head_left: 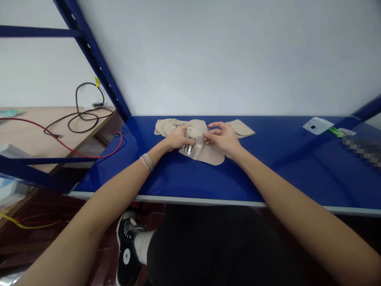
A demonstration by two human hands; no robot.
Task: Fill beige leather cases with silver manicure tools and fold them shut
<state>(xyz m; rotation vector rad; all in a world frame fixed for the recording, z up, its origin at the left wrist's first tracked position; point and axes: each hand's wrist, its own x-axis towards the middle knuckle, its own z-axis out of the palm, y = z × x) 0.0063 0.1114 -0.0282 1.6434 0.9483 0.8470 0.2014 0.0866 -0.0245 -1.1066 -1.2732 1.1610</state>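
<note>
An open beige manicure case (212, 155) lies on the blue shelf, with several small silver tools (187, 148), which look like nail clippers, held in its left half. My left hand (177, 138) grips that half, its thumb lying across the front by the tools. At the case's right side my right hand (222, 138) is closed in a pinch close to the upper middle of the case. Whatever sits between those fingertips is too small to make out. Behind my left hand several more beige cases (166, 126) overlap in a row.
Another beige case (242, 128) lies behind my right hand. Farther right are a white packet with a dark round mark (313, 125) and a green item (335, 132). A blue metal post (98, 59) rises at left, beside a wooden table with a black cable (86, 119). A red cable (80, 154) reaches the shelf.
</note>
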